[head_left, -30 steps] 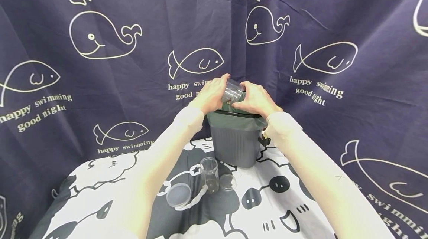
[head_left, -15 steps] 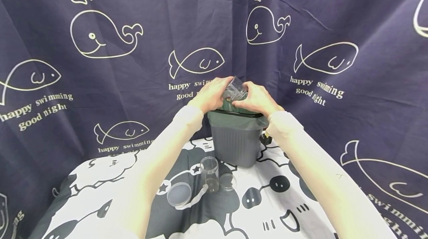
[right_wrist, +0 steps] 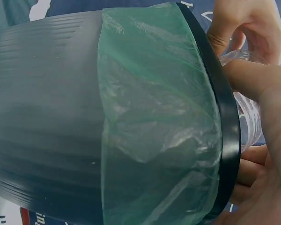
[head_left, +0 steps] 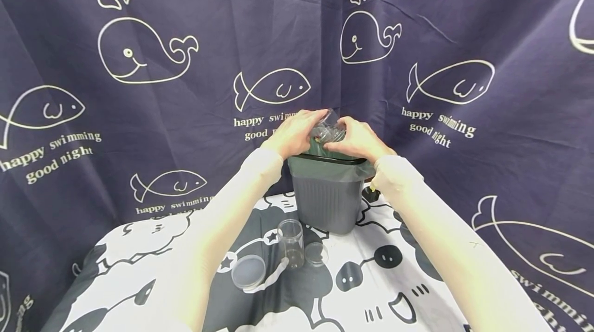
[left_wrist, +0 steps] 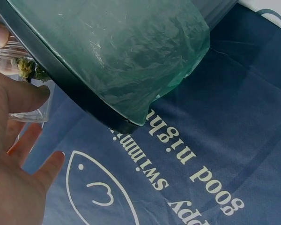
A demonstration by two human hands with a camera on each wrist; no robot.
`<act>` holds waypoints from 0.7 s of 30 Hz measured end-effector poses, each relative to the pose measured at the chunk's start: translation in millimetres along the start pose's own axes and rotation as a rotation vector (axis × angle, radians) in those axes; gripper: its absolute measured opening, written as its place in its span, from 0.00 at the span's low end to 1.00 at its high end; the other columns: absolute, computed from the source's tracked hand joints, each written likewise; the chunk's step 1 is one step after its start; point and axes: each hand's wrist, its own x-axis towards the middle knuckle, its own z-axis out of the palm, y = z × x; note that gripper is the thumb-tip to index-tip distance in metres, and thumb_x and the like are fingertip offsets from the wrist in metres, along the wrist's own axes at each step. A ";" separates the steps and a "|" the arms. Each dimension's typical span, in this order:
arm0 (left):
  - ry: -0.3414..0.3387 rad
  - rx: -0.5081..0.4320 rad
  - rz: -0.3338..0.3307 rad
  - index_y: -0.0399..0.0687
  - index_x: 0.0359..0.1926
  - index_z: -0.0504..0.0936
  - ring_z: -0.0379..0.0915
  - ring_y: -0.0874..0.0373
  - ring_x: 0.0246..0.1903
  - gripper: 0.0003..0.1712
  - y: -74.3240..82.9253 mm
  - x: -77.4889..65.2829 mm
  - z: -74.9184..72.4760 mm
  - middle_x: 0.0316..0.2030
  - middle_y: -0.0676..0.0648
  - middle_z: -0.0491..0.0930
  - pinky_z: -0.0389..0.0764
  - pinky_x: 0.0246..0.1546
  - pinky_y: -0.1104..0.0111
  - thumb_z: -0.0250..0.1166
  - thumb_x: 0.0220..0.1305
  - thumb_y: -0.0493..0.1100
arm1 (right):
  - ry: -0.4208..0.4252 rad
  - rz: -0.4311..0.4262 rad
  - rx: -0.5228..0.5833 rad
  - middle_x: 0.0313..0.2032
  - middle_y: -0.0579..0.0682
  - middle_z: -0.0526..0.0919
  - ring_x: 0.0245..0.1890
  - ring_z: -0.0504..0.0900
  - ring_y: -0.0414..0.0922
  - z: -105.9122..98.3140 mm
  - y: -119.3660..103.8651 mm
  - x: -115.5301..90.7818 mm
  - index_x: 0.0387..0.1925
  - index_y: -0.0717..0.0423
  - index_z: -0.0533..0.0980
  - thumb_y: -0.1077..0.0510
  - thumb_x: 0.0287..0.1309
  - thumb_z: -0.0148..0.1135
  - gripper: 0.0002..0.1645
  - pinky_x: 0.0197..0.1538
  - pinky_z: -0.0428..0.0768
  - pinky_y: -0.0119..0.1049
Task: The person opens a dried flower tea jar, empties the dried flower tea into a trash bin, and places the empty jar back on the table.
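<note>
Above the bin's mouth, both my hands hold a clear plastic jar (head_left: 328, 127), tilted. My left hand (head_left: 293, 133) grips its left side; in the left wrist view the thumb lies along the wall. Dried yellow-green bits, like dried flowers (left_wrist: 30, 69), show inside. My right hand (head_left: 356, 138) grips the other end, thumb in front, near ridges like screw threads (right_wrist: 253, 119). Under the hands stands a grey bin (head_left: 328, 200) with a black rim (head_left: 331, 159) and a green bag (head_left: 325, 169) folded over it. The bin's inside is mostly hidden.
A second clear jar (head_left: 291, 244) stands upright on the patterned cloth (head_left: 366, 301), in front of the bin. A clear lid (head_left: 316, 254) lies to its right, a greyish round lid (head_left: 248, 271) to its left. Behind the bin hangs a dark blue curtain (head_left: 209, 131).
The jar has tipped further and sunk slightly towards the bin, both hands moving with it. The bin, the standing jar and the lids have stayed put.
</note>
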 end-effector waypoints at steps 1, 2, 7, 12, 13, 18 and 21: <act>-0.001 -0.002 0.000 0.47 0.78 0.63 0.68 0.49 0.68 0.46 -0.2 -0.4 -0.1 0.68 0.44 0.74 0.70 0.68 0.57 0.61 0.58 0.27 | -0.003 0.000 0.001 0.60 0.59 0.80 0.59 0.80 0.58 0.4 0.4 0.2 0.68 0.60 0.69 0.35 0.47 0.76 0.54 0.61 0.76 0.52; 0.000 -0.005 0.001 0.47 0.78 0.63 0.68 0.49 0.68 0.46 -0.3 -0.6 -0.3 0.68 0.44 0.75 0.71 0.67 0.57 0.62 0.57 0.27 | -0.002 -0.003 0.002 0.60 0.59 0.80 0.59 0.80 0.58 0.7 1.1 0.4 0.68 0.60 0.69 0.35 0.47 0.76 0.54 0.62 0.76 0.52; -0.006 -0.009 -0.005 0.48 0.78 0.63 0.68 0.49 0.68 0.47 -0.4 0.1 -1.6 0.67 0.45 0.75 0.72 0.65 0.56 0.63 0.57 0.27 | -0.003 -0.010 0.011 0.60 0.58 0.81 0.59 0.80 0.58 0.8 2.9 1.2 0.67 0.60 0.70 0.35 0.47 0.77 0.53 0.62 0.76 0.51; -0.037 -0.012 -0.025 0.49 0.79 0.61 0.65 0.51 0.70 0.50 1.2 0.9 -4.0 0.70 0.46 0.73 0.71 0.66 0.57 0.63 0.55 0.27 | -0.022 0.000 0.016 0.59 0.57 0.81 0.58 0.81 0.56 0.4 2.3 1.7 0.66 0.59 0.70 0.33 0.49 0.74 0.52 0.62 0.76 0.51; -0.045 -0.010 -0.030 0.49 0.79 0.61 0.64 0.51 0.70 0.51 1.6 0.7 -4.7 0.70 0.47 0.72 0.71 0.67 0.57 0.63 0.54 0.26 | -0.030 0.000 0.014 0.59 0.57 0.81 0.58 0.80 0.56 0.6 2.0 1.9 0.66 0.59 0.70 0.32 0.50 0.73 0.51 0.62 0.76 0.51; -0.078 -0.012 -0.055 0.50 0.80 0.59 0.62 0.51 0.72 0.53 2.2 0.3 -6.6 0.72 0.48 0.70 0.70 0.67 0.58 0.64 0.52 0.26 | -0.069 0.011 0.018 0.59 0.58 0.81 0.58 0.80 0.56 1.2 -0.2 2.2 0.67 0.59 0.70 0.30 0.53 0.69 0.51 0.62 0.76 0.51; -0.090 -0.024 -0.062 0.50 0.80 0.58 0.61 0.51 0.73 0.53 2.6 0.1 -6.4 0.73 0.48 0.69 0.70 0.68 0.58 0.64 0.52 0.27 | -0.075 0.017 0.030 0.59 0.57 0.81 0.57 0.81 0.56 1.5 -0.3 1.7 0.66 0.60 0.70 0.30 0.53 0.70 0.51 0.61 0.77 0.51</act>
